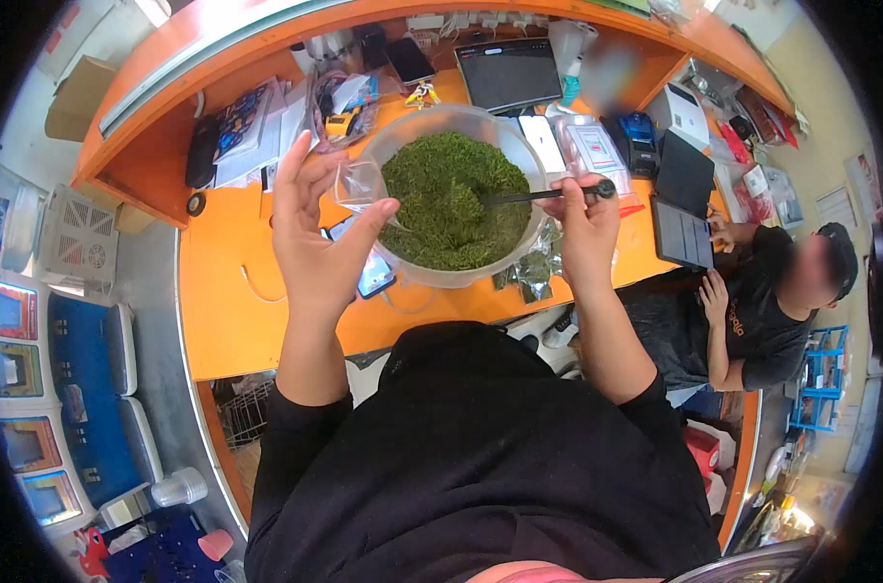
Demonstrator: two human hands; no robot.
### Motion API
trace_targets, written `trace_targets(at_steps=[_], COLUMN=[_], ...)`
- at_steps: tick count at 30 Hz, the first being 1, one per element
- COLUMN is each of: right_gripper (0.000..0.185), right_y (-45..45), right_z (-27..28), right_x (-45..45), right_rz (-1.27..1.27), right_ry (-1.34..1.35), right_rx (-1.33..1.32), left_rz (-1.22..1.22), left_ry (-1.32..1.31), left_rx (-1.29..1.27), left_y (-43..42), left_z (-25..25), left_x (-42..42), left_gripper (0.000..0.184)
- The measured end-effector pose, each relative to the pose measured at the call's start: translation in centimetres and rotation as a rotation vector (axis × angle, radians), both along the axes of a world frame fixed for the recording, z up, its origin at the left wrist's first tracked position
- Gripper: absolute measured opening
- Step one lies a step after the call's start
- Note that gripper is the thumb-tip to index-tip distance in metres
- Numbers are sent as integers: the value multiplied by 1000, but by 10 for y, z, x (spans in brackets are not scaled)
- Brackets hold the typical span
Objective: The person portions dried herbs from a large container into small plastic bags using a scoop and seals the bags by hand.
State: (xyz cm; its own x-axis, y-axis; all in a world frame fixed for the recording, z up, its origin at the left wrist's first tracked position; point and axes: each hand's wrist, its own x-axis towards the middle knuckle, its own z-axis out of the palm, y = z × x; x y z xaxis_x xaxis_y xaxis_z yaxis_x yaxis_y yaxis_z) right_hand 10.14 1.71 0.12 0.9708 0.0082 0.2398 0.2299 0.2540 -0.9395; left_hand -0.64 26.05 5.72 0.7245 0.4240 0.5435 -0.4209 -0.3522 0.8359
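A large translucent plastic bowl (432,277) stands on the orange desk, filled with green, finely cut dried herb (441,185). At its left rim, my left hand (320,219) holds a small clear plastic bag (361,185) between thumb and fingers, with the bag's mouth spread. My right hand (587,228), over the bowl's right rim, grips a black long-handled spoon (534,196). The spoon's far end is sunk in the herb, so its bowl is hidden. Several small clear packets of green herb (534,267) lie by the bowl's lower right side.
Left of the bowl, a lit phone (373,272) lies on the orange desk (228,321). Behind are a dark tablet (509,75) and yellow-handled scissors (422,95). At right, a co-worker (762,301) has hands at a laptop (682,233), near a card terminal (638,141).
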Motion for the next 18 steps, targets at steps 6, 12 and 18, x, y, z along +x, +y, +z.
trace_targets(at_steps=[6,12,18], right_gripper=[14,22,23], right_y=[-10,-2,10], right_z=[24,41,31], right_x=[-4,-16,-27], right_rz=[-92,-143,-43], right_ry=[-133,-530,-871], right_rx=[183,63,-129], left_rz=[97,88,48], left_ry=[192,331,397], left_rx=[384,600,590], left_y=[-20,-49,-56], left_z=[3,6,3], left_x=[28,50,55], left_gripper=[91,96,95])
